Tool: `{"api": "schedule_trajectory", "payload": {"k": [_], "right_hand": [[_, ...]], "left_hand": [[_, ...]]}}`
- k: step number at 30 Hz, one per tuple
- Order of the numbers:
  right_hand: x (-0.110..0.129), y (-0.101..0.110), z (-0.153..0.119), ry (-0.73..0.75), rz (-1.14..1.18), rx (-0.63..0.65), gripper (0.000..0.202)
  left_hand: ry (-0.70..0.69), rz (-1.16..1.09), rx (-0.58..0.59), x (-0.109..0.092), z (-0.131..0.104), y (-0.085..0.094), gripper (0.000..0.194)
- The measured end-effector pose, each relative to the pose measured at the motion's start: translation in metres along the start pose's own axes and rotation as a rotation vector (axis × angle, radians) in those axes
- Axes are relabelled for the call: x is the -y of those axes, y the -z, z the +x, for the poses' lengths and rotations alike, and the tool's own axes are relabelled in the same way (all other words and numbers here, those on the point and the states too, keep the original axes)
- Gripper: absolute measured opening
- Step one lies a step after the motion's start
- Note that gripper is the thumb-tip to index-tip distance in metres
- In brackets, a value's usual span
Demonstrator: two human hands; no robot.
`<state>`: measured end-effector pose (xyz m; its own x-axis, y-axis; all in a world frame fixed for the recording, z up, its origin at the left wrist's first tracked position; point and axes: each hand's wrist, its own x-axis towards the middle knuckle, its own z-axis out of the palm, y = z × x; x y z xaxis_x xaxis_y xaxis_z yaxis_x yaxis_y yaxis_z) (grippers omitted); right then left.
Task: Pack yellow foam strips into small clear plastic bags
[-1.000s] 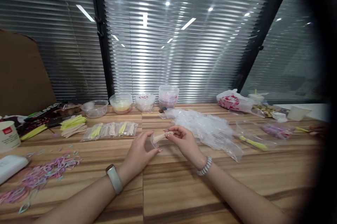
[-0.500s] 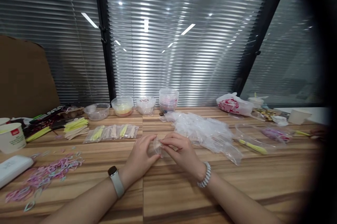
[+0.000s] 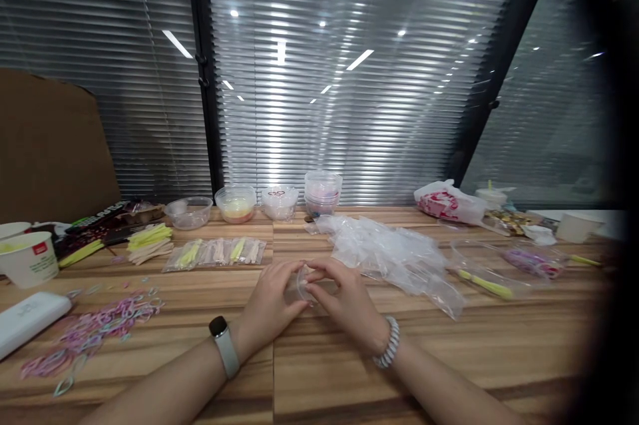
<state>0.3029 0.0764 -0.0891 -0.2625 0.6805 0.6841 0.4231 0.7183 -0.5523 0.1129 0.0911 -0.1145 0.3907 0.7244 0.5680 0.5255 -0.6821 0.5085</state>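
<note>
Clear plastic bag [image 3: 301, 284] curves between left hand [image 3: 269, 300] and right hand [image 3: 351, 303].

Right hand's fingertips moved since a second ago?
Yes: the right hand's fingertips have shifted left, closer to the table seam.

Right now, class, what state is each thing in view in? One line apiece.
Clear bag: mouth seemingly open.
Left hand: curled around the bag.
Right hand: fingers bent at the bag, grip unclear.
Filled bags: lying in a row.
Bag pile: loosely spread.
Yellow strips: heaped.
Rubber bands: scattered.
Stacked bowls: upright.
Nearer paper cup: upright, uncovered.
Blinds: lowered.
</note>
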Motion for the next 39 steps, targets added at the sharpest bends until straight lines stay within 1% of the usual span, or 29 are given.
{"api": "schedule_trajectory", "payload": {"k": [4, 7, 13, 18, 23, 27, 29, 31, 34, 37, 39], "right_hand": [[-0.001, 0.000, 0.000, -0.068, 0.003, 0.000, 0.028], [-0.003, -0.001, 0.000, -0.069, -0.013, 0.009, 0.027], [-0.004, -0.001, -0.002, -0.006, -0.053, -0.047, 0.028], [-0.005, 0.001, -0.001, 0.072, -0.096, -0.046, 0.030], [-0.003, 0.007, 0.002, 0.126, -0.096, -0.066, 0.026], [0.002, 0.010, 0.004, 0.038, -0.062, -0.109, 0.019], [0.005, 0.009, 0.004, -0.031, -0.076, -0.061, 0.017], [0.006, 0.006, 0.004, -0.115, -0.102, 0.027, 0.017], [0.005, 0.000, 0.003, -0.200, -0.103, 0.125, 0.013], [0.000, -0.006, 0.002, -0.222, -0.013, 0.156, 0.018], [-0.005, -0.007, 0.002, -0.239, 0.052, 0.147, 0.025]], "left_hand": [[-0.042, 0.002, 0.025, -0.002, 0.001, 0.001, 0.055], [-0.042, -0.002, 0.020, -0.002, 0.001, 0.001, 0.054], [-0.009, 0.000, 0.034, -0.004, 0.001, 0.001, 0.057], [0.038, -0.011, 0.031, -0.006, 0.001, 0.001, 0.059], [0.081, -0.029, -0.006, -0.004, 0.001, -0.002, 0.061], [0.128, -0.075, -0.036, -0.004, 0.002, -0.002, 0.061], [0.146, -0.092, -0.060, -0.004, 0.002, -0.002, 0.060], [0.150, -0.097, -0.075, -0.004, 0.003, -0.003, 0.058], [0.148, -0.084, -0.064, -0.002, 0.003, -0.005, 0.057], [0.157, -0.072, -0.040, 0.000, 0.003, -0.007, 0.061], [0.173, -0.067, -0.029, 0.001, 0.003, -0.007, 0.068]]}}
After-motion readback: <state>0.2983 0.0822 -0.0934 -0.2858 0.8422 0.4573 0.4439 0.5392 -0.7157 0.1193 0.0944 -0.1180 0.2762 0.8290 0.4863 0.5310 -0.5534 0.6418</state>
